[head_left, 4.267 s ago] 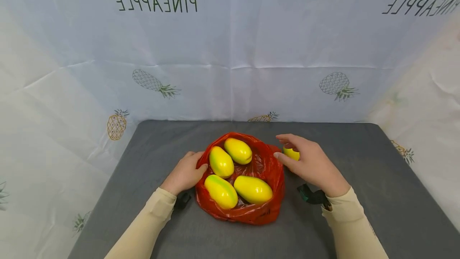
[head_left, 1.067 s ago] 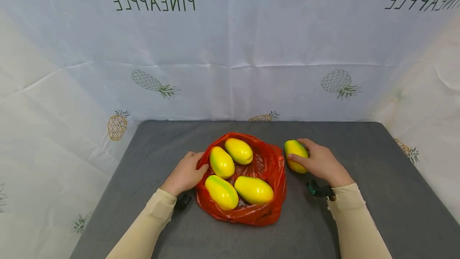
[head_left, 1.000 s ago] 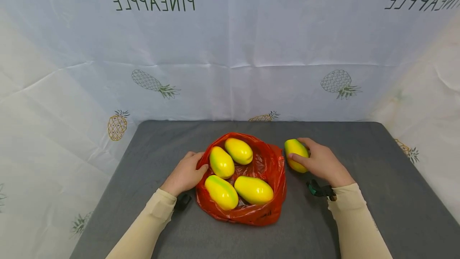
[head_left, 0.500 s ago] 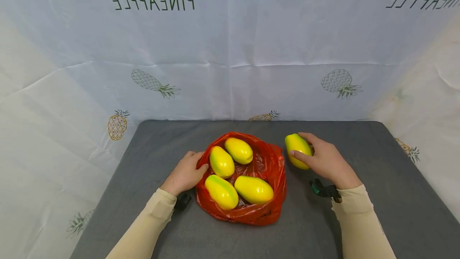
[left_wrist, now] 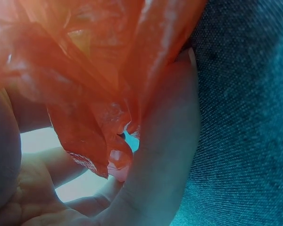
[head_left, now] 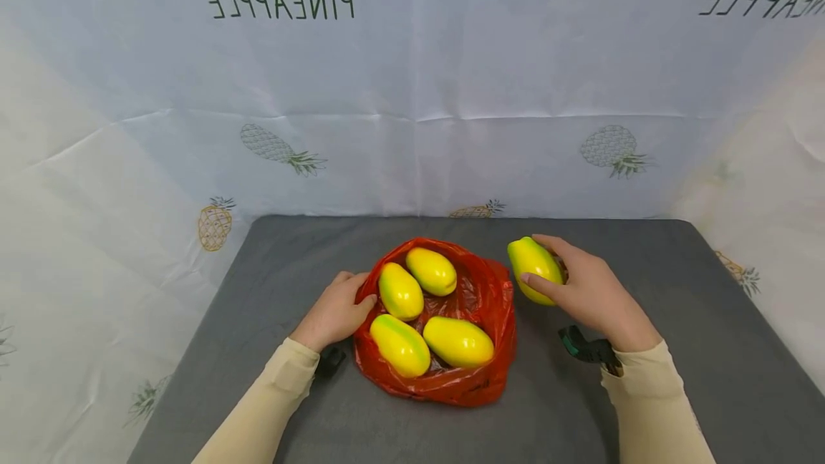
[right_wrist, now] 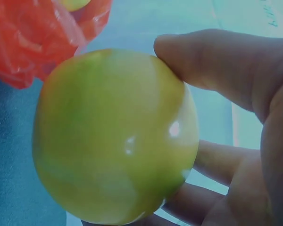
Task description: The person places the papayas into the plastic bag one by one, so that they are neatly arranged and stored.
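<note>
A red plastic bag (head_left: 501,321) sits with its mouth spread wide on the dark grey table. Several glossy yellow papayas (head_left: 458,342) with green streaks lie inside it. My left hand (head_left: 335,312) grips the bag's left rim, thumb over the edge; the left wrist view has crumpled red film (left_wrist: 92,89) between thumb and fingers. To the right of the bag, my right hand (head_left: 596,292) holds another yellow-green papaya (head_left: 533,268), thumb on the near side and fingers round the far side. In the right wrist view this papaya (right_wrist: 113,136) fills the grasp, its underside over the table.
The dark grey table (head_left: 296,249) reaches back to a pale curtain (head_left: 515,77) printed with pineapples, which also hangs at both sides. Dark straps with small devices sit at both wrists, the right wrist strap (head_left: 586,346) showing most.
Earlier the right hand hovered over the papaya, mostly covering it; now it grips the papaya, which has risen slightly and tilted. The left hand and the bag keep their places.
</note>
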A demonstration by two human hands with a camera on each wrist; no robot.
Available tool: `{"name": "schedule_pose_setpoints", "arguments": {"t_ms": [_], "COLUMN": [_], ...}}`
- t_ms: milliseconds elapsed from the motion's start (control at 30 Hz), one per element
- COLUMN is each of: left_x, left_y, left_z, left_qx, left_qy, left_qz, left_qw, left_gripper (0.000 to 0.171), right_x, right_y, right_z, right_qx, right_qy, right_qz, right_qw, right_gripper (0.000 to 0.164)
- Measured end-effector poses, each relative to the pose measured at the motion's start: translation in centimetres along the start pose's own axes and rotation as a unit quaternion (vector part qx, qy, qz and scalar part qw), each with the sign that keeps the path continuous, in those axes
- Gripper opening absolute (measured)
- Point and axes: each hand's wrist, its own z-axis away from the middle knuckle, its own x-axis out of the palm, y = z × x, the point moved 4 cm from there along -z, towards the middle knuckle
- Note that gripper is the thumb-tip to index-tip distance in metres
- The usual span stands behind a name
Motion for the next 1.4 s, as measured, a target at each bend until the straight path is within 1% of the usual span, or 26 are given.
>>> {"name": "schedule_pose_setpoints", "arguments": {"t_ms": [233, 400, 567, 733, 1033, 1233, 1400], "left_x": [0.3, 0.2, 0.1, 0.0, 0.0, 0.1, 0.1], "left_y": [-0.3, -0.4, -0.2, -0.1, 0.0, 0.0, 0.0], "left_z": [-0.2, -0.2, -0.2, -0.2, -0.2, -0.2, -0.2], "left_qx": [-0.003, -0.001, 0.001, -0.001, 0.0, 0.004, 0.004], "left_qy": [-0.002, -0.001, 0.0, -0.003, -0.004, 0.0, 0.0], "left_qz": [0.002, 0.003, 0.001, -0.002, 0.001, 0.001, -0.001], "left_qw": [1.0, 1.0, 1.0, 1.0, 1.0, 1.0, 1.0], "left_gripper": [0.048, 0.047, 0.047, 0.048, 0.048, 0.047, 0.046], "right_x": [-0.2, -0.5, -0.4, 0.7, 3.2, 4.5, 5.2], "right_y": [-1.6, -3.5, -5.5, -6.8, -7.9, -8.3, -8.4], "right_z": [0.3, -0.2, -0.7, -1.1, -1.4, -1.4, -1.5], "right_qx": [-0.02, -0.049, -0.076, -0.095, -0.123, -0.128, -0.128], "right_qy": [-0.008, -0.007, -0.022, -0.038, -0.072, -0.103, -0.126], "right_qz": [-0.002, 0.006, -0.003, 0.0, 0.01, 0.018, 0.023], "right_qw": [1.0, 0.999, 0.997, 0.995, 0.99, 0.986, 0.983], "right_gripper": [0.081, 0.079, 0.076, 0.073, 0.069, 0.066, 0.064]}}
